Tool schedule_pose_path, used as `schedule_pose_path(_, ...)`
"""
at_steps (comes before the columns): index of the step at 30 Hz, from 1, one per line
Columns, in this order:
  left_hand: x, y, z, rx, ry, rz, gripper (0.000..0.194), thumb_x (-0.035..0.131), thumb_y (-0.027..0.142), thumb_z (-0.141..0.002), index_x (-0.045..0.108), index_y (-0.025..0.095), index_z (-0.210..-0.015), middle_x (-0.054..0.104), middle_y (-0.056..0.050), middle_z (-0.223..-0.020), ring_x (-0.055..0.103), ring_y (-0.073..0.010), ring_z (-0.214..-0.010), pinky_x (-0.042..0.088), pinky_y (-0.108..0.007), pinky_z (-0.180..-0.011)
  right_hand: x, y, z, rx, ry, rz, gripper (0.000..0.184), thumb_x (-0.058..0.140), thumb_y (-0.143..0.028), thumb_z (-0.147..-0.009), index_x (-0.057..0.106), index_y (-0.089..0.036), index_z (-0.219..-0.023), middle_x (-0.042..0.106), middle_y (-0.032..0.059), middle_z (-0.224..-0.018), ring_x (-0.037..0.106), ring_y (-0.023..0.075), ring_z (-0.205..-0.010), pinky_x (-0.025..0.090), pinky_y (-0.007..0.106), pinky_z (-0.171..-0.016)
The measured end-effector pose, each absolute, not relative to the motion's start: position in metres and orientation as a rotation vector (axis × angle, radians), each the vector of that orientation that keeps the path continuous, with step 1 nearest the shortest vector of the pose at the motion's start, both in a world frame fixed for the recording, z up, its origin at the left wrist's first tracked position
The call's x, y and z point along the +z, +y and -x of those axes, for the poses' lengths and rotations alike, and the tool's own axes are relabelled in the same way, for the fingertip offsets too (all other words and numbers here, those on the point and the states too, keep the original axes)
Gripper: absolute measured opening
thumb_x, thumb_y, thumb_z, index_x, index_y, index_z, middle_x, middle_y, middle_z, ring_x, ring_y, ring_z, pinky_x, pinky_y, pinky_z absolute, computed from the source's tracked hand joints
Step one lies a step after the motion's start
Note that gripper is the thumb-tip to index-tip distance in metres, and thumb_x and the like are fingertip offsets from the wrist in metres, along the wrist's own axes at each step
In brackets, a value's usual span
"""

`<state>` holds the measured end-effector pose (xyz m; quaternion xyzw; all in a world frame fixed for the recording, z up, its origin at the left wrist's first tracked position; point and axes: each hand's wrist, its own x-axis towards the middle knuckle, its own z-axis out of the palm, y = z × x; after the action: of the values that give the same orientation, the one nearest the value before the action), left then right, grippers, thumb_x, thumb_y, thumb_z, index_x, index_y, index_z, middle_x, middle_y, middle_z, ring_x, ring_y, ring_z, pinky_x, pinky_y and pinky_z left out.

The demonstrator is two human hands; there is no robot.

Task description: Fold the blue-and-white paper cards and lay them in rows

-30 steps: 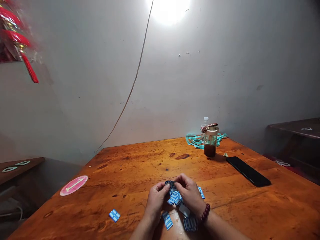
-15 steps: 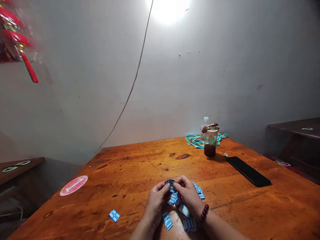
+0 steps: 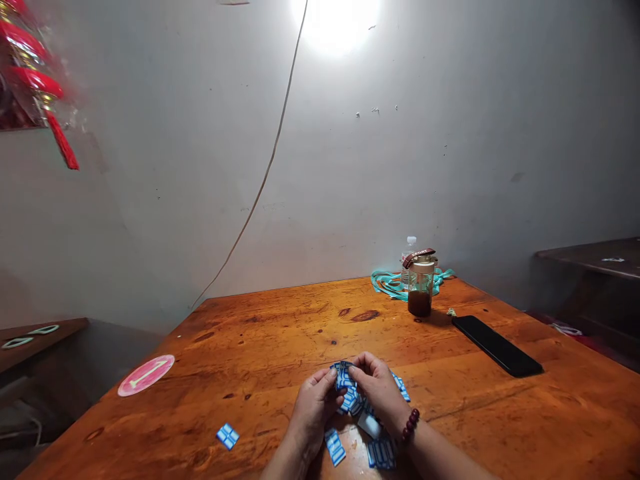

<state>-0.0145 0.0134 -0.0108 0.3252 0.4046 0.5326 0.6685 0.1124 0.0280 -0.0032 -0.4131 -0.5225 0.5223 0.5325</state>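
We see the two bare hands at the near edge of the table, curled toward each other, with the fingertips of the left hand [image 3: 314,408] and the right hand [image 3: 379,391] closed on a bundle of small blue-and-white pieces [image 3: 344,377]. The bundle sits between the two hands, touching both, so we cannot call either hand nearer to it; its long axis runs roughly away from the wearer, though its exact outline is partly hidden by the fingers. Just below the grip, a pale piece [image 3: 369,425] lies against the heel of the right hand. A blue-and-white strip [image 3: 335,447] lies below the left hand, a blue-and-white block [image 3: 381,454] lies below the right hand, and a small blue piece [image 3: 401,388] lies just beyond the right hand's outer side. A lone blue tile [image 3: 227,437] lies well apart on the left-hand side. A beaded bracelet [image 3: 410,427] circles the right wrist. Farther out on the wooden table [image 3: 260,320] we note a pink round disc [image 3: 146,375], a black phone [image 3: 497,345], and a glass jar of brown liquid [image 3: 420,287] before a plastic bottle [image 3: 411,252] and a teal cord [image 3: 393,285].
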Motion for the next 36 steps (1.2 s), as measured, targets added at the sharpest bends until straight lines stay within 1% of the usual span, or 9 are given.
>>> schedule_pose_path(6, -0.009, 0.015, 0.016, 1.119, 0.917, -0.835, 0.03, 0.066, 0.038, -0.061, 0.063, 0.012, -0.074, 0.058, -0.001, -0.059, 0.05, -0.0075, -0.05, 0.036, -0.016, -0.046, -0.008, 0.03, -0.115, 1.083, -1.407, 1.002, 0.012, 0.053, -0.027, -0.068, 0.051, -0.016, -0.062, 0.051, -0.0032, -0.059, 0.046, 0.01, -0.056, 0.036, 0.019, -0.051)
schedule_pose_path(11, -0.004, 0.01, 0.015, 1.093, 0.915, -0.89, 0.029, 0.066, 0.038, -0.062, 0.063, 0.01, -0.071, 0.056, -0.001, -0.059, 0.047, -0.0063, -0.049, 0.033, -0.015, -0.045, -0.009, 0.031, -0.116, 1.126, -1.426, 0.963, 0.009, 0.052, -0.024, -0.069, 0.055, -0.016, -0.069, 0.057, -0.0011, -0.066, 0.051, 0.0114, -0.062, 0.039, 0.02, -0.056)
schedule_pose_path(17, 0.01, 0.003, 0.013, 1.093, 0.878, -0.904, 0.037, 0.063, 0.045, -0.062, 0.063, 0.01, -0.071, 0.054, -0.002, -0.058, 0.043, -0.0068, -0.048, 0.03, -0.017, -0.044, -0.004, 0.029, -0.119, 1.19, -1.412, 0.948, 0.014, 0.055, -0.028, -0.068, 0.059, -0.015, -0.068, 0.06, 0.0003, -0.066, 0.053, 0.0125, -0.062, 0.041, 0.022, -0.059)
schedule_pose_path(22, 0.01, 0.003, 0.015, 1.071, 0.801, -0.878, 0.031, 0.063, 0.041, -0.064, 0.062, 0.01, -0.069, 0.053, -0.002, -0.06, 0.044, -0.0069, -0.051, 0.032, -0.017, -0.047, -0.001, 0.027, -0.119, 1.233, -1.401, 0.922, 0.015, 0.056, -0.029, -0.067, 0.061, -0.015, -0.071, 0.061, 0.0009, -0.068, 0.054, 0.0135, -0.066, 0.042, 0.022, -0.061)
schedule_pose_path(27, 0.003, 0.006, 0.018, 1.053, 0.788, -0.846, 0.027, 0.064, 0.036, -0.065, 0.06, 0.01, -0.069, 0.052, -0.001, -0.058, 0.045, -0.0061, -0.049, 0.032, -0.016, -0.045, 0.002, 0.025, -0.118, 1.264, -1.423, 0.88, 0.014, 0.056, -0.026, -0.066, 0.063, -0.015, -0.072, 0.061, 0.0008, -0.07, 0.054, 0.0133, -0.068, 0.042, 0.022, -0.063)
schedule_pose_path(29, 0.002, 0.007, 0.019, 1.055, 0.783, -0.83, 0.026, 0.063, 0.035, -0.066, 0.06, 0.01, -0.073, 0.054, -0.002, -0.062, 0.049, -0.007, -0.051, 0.034, -0.015, -0.046, 0.003, 0.024, -0.118, 1.283, -1.41, 0.882, 0.012, 0.058, -0.026, -0.065, 0.062, -0.015, -0.068, 0.06, 0.0, -0.066, 0.053, 0.0125, -0.064, 0.041, 0.022, -0.06)
schedule_pose_path(32, 0.003, 0.005, 0.02, 1.041, 0.744, -0.774, 0.026, 0.059, 0.035, -0.071, 0.059, 0.013, -0.085, 0.06, -0.006, -0.076, 0.057, -0.0121, -0.064, 0.041, -0.018, -0.054, 0.004, 0.024, -0.118, 1.358, -1.307, 0.871, 0.011, 0.06, -0.026, -0.064, 0.06, -0.015, -0.065, 0.058, -0.0006, -0.064, 0.052, 0.0117, -0.062, 0.04, 0.022, -0.06)
schedule_pose_path(34, 0.005, 0.004, 0.019, 1.006, 0.715, -0.715, 0.029, 0.056, 0.035, -0.073, 0.057, 0.015, -0.093, 0.061, -0.008, -0.085, 0.059, -0.0161, -0.074, 0.043, -0.022, -0.06, 0.003, 0.025, -0.118, 1.439, -1.21, 0.827, 0.012, 0.061, -0.026, -0.063, 0.058, -0.015, -0.067, 0.059, -0.0004, -0.065, 0.053, 0.0119, -0.062, 0.041, 0.023, -0.061)
schedule_pose_path(36, 0.007, 0.002, 0.018, 0.961, 0.685, -0.664, 0.03, 0.053, 0.036, -0.075, 0.056, 0.014, -0.095, 0.061, -0.009, -0.087, 0.06, -0.017, -0.076, 0.044, -0.023, -0.062, 0.001, 0.025, -0.117, 1.516, -1.142, 0.782, 0.013, 0.062, -0.026, -0.062, 0.057, -0.015, -0.067, 0.058, -0.0006, -0.065, 0.053, 0.0119, -0.061, 0.041, 0.023, -0.06)
